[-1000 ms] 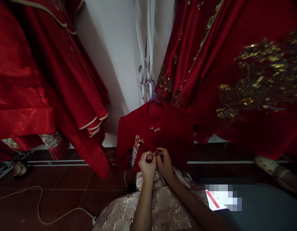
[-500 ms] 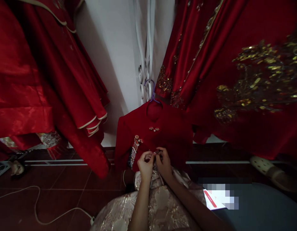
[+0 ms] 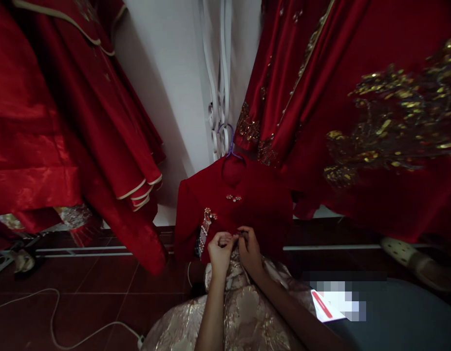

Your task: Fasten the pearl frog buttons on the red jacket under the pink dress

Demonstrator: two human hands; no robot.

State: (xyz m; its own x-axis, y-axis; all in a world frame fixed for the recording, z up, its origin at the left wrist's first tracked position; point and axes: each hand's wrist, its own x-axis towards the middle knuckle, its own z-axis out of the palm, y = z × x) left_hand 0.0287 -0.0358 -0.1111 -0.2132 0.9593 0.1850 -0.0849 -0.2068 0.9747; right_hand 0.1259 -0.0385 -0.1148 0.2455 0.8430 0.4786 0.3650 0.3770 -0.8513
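Observation:
A red long-sleeved jacket (image 3: pixel 262 195) hangs in front of me on a purple hanger (image 3: pixel 231 141). A beaded clasp (image 3: pixel 234 198) joins its front below the collar, and a beaded, tasselled ornament (image 3: pixel 204 231) hangs on its left side as I see it. Lower on the front, my left hand (image 3: pixel 220 248) and my right hand (image 3: pixel 249 247) meet with fingertips pinched close together. Between them is a small dark detail that looks like another clasp, mostly hidden by the fingers. Patterned pale-gold fabric (image 3: pixel 247 307) lies beneath my forearms.
Red garments (image 3: pixel 112 122) hang on the left, and sequined red ones (image 3: pixel 393 122) on the right. White metal scrollwork (image 3: pixel 221 97) stands behind the hanger. A lit screen (image 3: pixel 326 307) lies on a grey surface (image 3: pixel 411 317). A white cable (image 3: pixel 57 317) crosses the tiled floor near a clog (image 3: pixel 397 251).
Both hands stay at the same spot on the jacket front, with small finger shifts. The whole view has moved slightly.

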